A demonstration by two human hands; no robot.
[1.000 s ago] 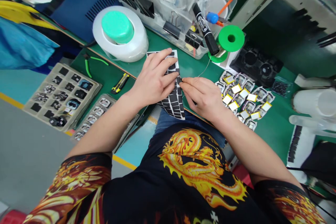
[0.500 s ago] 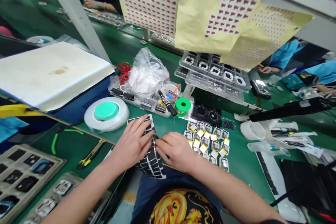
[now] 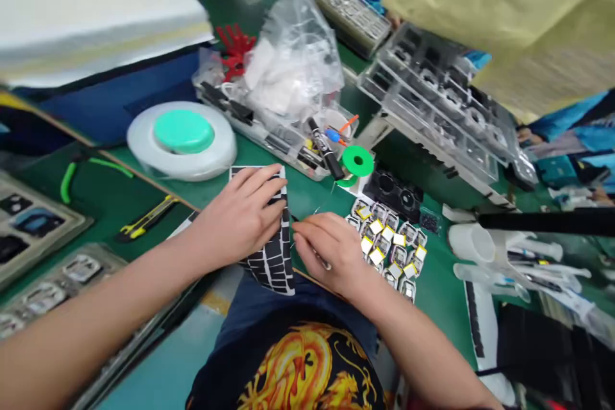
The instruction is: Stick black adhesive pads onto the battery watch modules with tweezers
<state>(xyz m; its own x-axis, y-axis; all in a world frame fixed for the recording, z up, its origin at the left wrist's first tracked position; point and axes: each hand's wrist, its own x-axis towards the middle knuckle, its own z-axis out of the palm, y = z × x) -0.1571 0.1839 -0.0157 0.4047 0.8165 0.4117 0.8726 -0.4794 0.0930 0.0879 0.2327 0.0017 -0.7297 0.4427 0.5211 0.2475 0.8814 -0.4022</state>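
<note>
A white sheet with rows of black rectangular stickers (image 3: 272, 264) hangs partly over the table's front edge, above my lap. My left hand (image 3: 247, 214) lies across its upper part, fingers stretched out and pressing on it. Just to the right of the sheet, my right hand (image 3: 329, 250) is closed in a pinch. A small dark piece, likely one of the black stickers, shows at its fingertips; the fingers hide most of it. Right of that hand stand several small white-framed units with yellow-edged parts (image 3: 388, 234) in rows.
A white roll with a green core (image 3: 182, 131) lies left. Behind it, a clear tray (image 3: 283, 150) holds a bag and marker. A green spool (image 3: 358, 161) stands right of that. A yellow cutter (image 3: 147, 219) lies at left. Clear trays (image 3: 437, 102) are stacked at the back.
My view has turned and dropped closer to the table. My right hand has come slightly away from the sheet, a small dark piece now showing at its fingertips. The left hand stays on the sheet.
</note>
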